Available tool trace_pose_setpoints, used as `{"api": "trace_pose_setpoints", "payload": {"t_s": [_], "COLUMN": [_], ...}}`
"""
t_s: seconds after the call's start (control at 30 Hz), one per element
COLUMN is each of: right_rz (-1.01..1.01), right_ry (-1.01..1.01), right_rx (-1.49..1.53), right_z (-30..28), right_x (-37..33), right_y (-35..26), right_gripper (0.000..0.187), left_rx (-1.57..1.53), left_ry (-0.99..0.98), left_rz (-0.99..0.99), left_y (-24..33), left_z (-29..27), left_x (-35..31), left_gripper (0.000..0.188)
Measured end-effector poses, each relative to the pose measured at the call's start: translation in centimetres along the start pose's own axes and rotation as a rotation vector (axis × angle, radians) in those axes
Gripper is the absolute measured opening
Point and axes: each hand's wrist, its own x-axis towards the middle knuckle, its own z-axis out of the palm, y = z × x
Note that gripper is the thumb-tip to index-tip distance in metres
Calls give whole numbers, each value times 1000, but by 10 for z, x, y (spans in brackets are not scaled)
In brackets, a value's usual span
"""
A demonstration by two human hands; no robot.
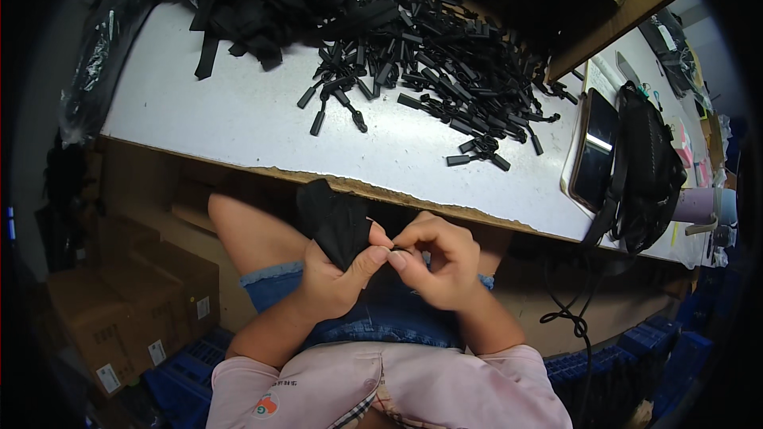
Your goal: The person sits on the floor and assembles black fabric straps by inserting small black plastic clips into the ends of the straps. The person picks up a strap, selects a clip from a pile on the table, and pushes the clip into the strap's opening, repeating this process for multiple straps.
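Observation:
In front of my lap, my left hand [338, 286] grips a piece of black fabric [330, 222] that hangs over the back of the fingers. My right hand [441, 266] meets it, thumb and fingertips pinched against the left ones. A small dark bit shows between the fingertips, too covered to name. Beyond the table's front edge lies a large heap of black zipper pulls [469, 71], each a slim bar with a short cord. Folded black fabric strips [262, 8] are piled at the far left of the table.
The white table [214, 111] has a worn front edge [334, 181] just beyond my hands. On its right are a dark tablet [596, 147], a black bag [648, 167] and a purple cup [693, 205]. A cardboard box [612, 32] stands behind. Cartons [131, 310] and blue crates [187, 369] sit below left.

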Motion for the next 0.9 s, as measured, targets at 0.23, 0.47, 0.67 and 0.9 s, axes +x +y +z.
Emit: {"api": "trace_pose_setpoints", "payload": {"t_s": [0.23, 0.47, 0.67, 0.9], "right_rz": [53, -372, -103, -33], "right_ry": [-365, 76, 42, 56], "right_rx": [-153, -570, -87, -6], "right_z": [2, 8, 0, 0], "right_x": [-9, 5, -3, -5], "right_y": [6, -5, -9, -3], "right_gripper": [15, 22, 9, 4], "left_rx": [-18, -8, 40, -49], "left_ry": [50, -104, -149, 51], "left_rz": [-48, -177, 63, 56], "left_y": [0, -3, -5, 1], "left_z": [-4, -4, -5, 9], "left_x": [4, 3, 5, 1], "left_gripper": [19, 31, 30, 14]}}
